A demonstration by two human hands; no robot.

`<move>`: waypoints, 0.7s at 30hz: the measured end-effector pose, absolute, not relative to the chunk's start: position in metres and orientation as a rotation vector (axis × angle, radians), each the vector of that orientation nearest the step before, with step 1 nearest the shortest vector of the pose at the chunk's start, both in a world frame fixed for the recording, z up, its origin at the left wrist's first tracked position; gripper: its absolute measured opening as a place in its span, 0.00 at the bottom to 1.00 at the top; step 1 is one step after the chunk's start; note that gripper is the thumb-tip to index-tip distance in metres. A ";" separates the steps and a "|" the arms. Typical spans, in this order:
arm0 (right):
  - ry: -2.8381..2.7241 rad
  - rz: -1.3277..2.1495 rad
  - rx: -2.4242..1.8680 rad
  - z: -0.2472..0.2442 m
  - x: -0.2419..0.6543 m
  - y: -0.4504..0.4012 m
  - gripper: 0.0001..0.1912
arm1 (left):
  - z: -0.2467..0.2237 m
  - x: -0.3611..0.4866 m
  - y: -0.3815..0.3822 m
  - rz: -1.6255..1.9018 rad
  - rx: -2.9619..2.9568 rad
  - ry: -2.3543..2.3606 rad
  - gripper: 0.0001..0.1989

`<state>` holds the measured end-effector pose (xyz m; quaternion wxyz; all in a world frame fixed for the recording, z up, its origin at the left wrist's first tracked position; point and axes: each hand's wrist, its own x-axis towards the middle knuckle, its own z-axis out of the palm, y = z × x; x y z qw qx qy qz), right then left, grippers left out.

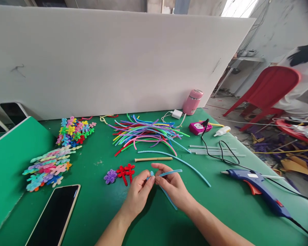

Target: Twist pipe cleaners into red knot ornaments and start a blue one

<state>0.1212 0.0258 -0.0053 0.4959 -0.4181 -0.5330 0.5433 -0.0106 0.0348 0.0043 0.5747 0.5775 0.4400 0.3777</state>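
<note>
A light blue pipe cleaner (169, 198) is pinched between my two hands above the green table, partly bent at the fingertips. My left hand (141, 188) grips its looped end with thumb and forefinger. With closed fingers, my right hand (172, 184) holds it close by, one tail pointing right and another hanging down. Just left of my hands lie two red pipe-cleaner shapes (125, 172) and a purple pipe-cleaner flower (110, 176). Beyond my hands are a thin wooden stick (153, 159) and another light blue pipe cleaner (192, 165), curved on the table.
A pile of coloured pipe cleaners (149, 133) lies at the back. Finished flowers (51, 167) and a phone (53, 215) sit left. At right are a glue gun (256, 188), glue sticks (215, 150) and a pink bottle (193, 102). A person sits on a red chair (269, 85).
</note>
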 end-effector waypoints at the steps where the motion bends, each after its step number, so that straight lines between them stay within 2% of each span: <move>1: -1.187 1.410 -0.993 -0.005 0.121 0.027 0.16 | 0.007 -0.010 0.034 0.898 1.397 1.048 0.13; 6: -0.932 1.619 -0.949 0.000 0.120 0.030 0.19 | 0.007 -0.008 0.033 0.965 1.404 1.081 0.13; 9: -0.962 1.621 -1.002 -0.001 0.121 0.029 0.20 | -0.001 -0.010 0.034 0.950 1.198 1.044 0.13; 12: -1.120 1.520 -1.073 -0.005 0.123 0.027 0.17 | -0.007 -0.011 0.037 1.016 0.979 0.970 0.13; 14: -1.345 1.291 -1.143 -0.007 0.126 0.025 0.12 | -0.007 -0.012 0.038 1.062 0.859 0.931 0.13; 17: -1.733 0.732 -1.152 -0.007 0.130 0.024 0.06 | -0.006 -0.012 0.040 1.096 0.721 0.911 0.13; 19: -1.886 0.434 -1.064 -0.005 0.132 0.024 0.09 | -0.005 -0.012 0.040 1.101 0.687 0.914 0.13; 21: -1.960 0.280 -1.014 -0.003 0.132 0.024 0.14 | -0.005 -0.011 0.040 1.089 0.690 0.921 0.13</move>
